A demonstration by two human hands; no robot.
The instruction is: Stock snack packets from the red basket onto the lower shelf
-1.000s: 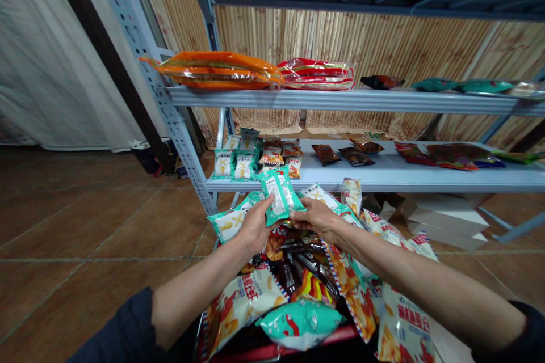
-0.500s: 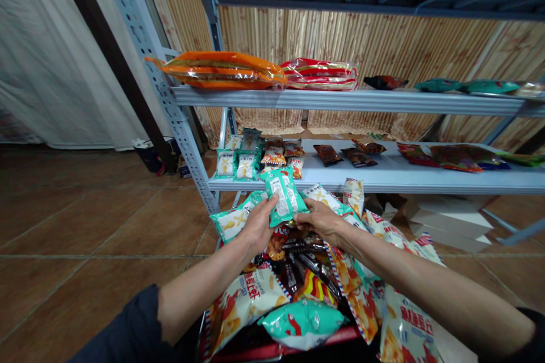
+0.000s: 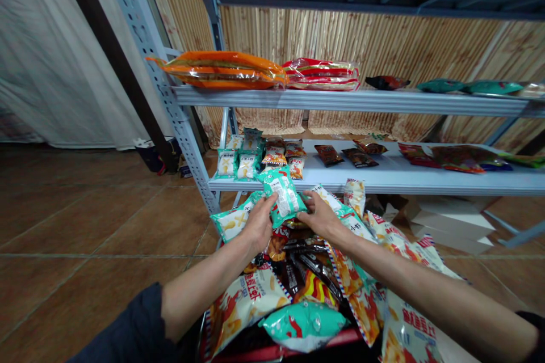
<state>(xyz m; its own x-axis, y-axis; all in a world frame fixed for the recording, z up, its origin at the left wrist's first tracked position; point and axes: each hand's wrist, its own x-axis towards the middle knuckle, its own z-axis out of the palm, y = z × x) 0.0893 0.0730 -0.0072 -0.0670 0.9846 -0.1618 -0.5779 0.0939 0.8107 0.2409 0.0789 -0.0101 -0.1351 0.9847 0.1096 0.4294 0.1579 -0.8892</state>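
Note:
A teal snack bag [image 3: 283,195], its printed back with a white label facing me, is tilted up above the heap of bags. My left hand [image 3: 259,223] grips its left side, thumb on the front. At the bag's lower right corner is my right hand [image 3: 322,218], thumb and fingers apart; whether it touches the bag is hard to tell. Beneath both hands lies a filled red-rimmed container [image 3: 336,339] with white shrimp snack bags [image 3: 251,303], dark brown packs [image 3: 293,275] and another teal bag [image 3: 304,320].
Ahead stands a blue-grey metal rack. Its lower shelf [image 3: 366,181] bears small teal-and-white packs [image 3: 226,164], orange-and-white packs [image 3: 275,153] and brown packs [image 3: 327,155]. Large orange bags [image 3: 225,71] and red bags [image 3: 321,74] lie on the shelf above. White boxes [image 3: 451,221] sit underneath.
My right hand's fingers have loosened from the teal bag's right corner and spread apart. The bag stays in my left hand, almost unmoved.

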